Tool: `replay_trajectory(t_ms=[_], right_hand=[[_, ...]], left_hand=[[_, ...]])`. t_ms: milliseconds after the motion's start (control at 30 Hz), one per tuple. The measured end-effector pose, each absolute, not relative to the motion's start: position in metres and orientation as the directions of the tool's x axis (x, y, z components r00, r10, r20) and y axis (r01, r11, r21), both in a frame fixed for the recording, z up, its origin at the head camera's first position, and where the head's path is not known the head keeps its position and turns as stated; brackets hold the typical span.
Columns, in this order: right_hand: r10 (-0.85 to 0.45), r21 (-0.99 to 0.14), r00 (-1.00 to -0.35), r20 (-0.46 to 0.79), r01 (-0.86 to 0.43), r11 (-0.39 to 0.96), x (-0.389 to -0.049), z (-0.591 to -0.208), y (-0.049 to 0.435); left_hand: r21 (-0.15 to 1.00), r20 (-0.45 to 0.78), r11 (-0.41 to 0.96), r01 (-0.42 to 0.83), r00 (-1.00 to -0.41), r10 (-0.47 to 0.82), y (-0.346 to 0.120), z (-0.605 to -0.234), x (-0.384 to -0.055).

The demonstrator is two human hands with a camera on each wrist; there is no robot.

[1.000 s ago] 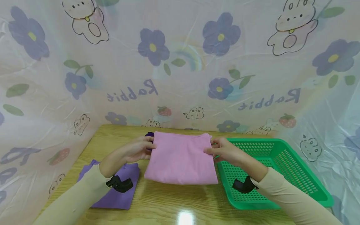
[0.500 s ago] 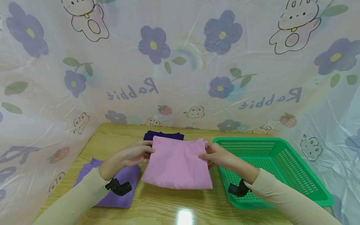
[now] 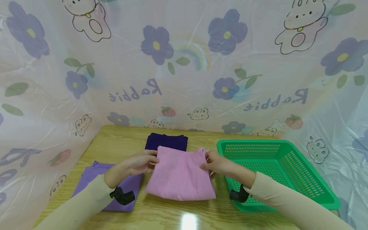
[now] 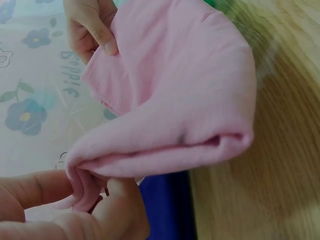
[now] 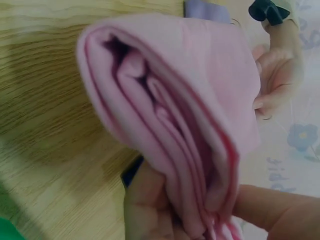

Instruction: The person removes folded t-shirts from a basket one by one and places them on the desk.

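A folded pink garment is held by both hands at its two upper corners, its lower fold hanging toward me close over the table. My left hand pinches the left corner, thumb on the near face and fingers behind. At the right corner my right hand pinches it the same way. The right wrist view shows several stacked layers along the side of the garment. A small dark spot marks the garment in the left wrist view. Behind it lies a dark navy folded cloth, partly covered.
A purple folded cloth lies on the left of the wooden table, partly under my left forearm. On the right stands a green plastic basket with perforated walls. A printed curtain hangs behind the table.
Both hands have drawn the pink garment toward me and lower, with the right hand also moving left. More of the navy cloth behind it shows. The hold at both corners is unchanged.
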State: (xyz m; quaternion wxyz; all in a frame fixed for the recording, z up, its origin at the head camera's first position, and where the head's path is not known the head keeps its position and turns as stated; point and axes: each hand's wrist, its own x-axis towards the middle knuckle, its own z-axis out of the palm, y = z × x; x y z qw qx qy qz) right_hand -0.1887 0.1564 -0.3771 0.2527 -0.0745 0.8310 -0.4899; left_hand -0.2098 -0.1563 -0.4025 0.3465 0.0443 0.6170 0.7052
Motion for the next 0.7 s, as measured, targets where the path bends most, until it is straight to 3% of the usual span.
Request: replay_trajectory(t_ms=[467, 700], right_hand=[[-0.311, -0.721, -0.872, -0.379, 0.067, 0.69, -0.182, -0.388, 0.145], [-0.309, -0.693, -0.869, -0.386, 0.053, 0.719, -0.181, -0.39, 0.145]], left_hand=[[0.895, -0.384, 0.026, -0.446, -0.737, 0.556, -0.149, -0.421, -0.201], [0.88, -0.395, 0.01, -0.474, -0.721, 0.569, -0.147, -0.428, -0.2]])
